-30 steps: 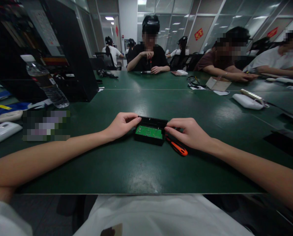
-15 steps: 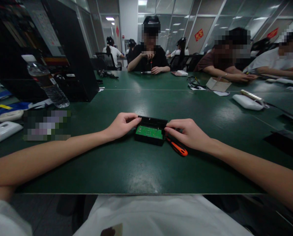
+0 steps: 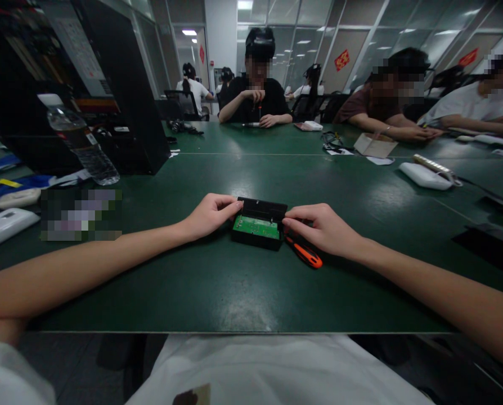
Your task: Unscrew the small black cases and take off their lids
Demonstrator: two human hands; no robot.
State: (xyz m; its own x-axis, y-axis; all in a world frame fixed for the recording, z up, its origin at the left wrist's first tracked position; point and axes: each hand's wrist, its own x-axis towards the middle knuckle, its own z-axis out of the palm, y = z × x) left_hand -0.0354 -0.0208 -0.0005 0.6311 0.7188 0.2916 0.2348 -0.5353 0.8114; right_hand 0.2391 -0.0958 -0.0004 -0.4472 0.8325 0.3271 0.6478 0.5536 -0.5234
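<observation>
A small black plastic case (image 3: 257, 242) rests on the green table, with a green circuit board (image 3: 256, 227) inside its lower half. Its black cover (image 3: 263, 210) stands tilted up along the far side. My left hand (image 3: 211, 216) pinches the cover's left end between thumb and fingers. At the opposite end, my right hand (image 3: 323, 228) is closed on the cover's right edge. An orange and black screwdriver handle (image 3: 308, 254) lies beside the case, partly under my right hand; its tip is hidden.
A water bottle (image 3: 80, 140) stands left, near a black cabinet (image 3: 125, 84). Left of my arm lies a white box-like object (image 3: 7, 228). A white pouch (image 3: 426, 175) and a paper box (image 3: 373, 145) sit to the right. Across the table (image 3: 218, 287), a person (image 3: 255, 101) works with a screwdriver.
The black cover is tilted very slightly differently, its upper edge a touch higher at the left. Both hands keep their grip, and the screwdriver handle stays in place.
</observation>
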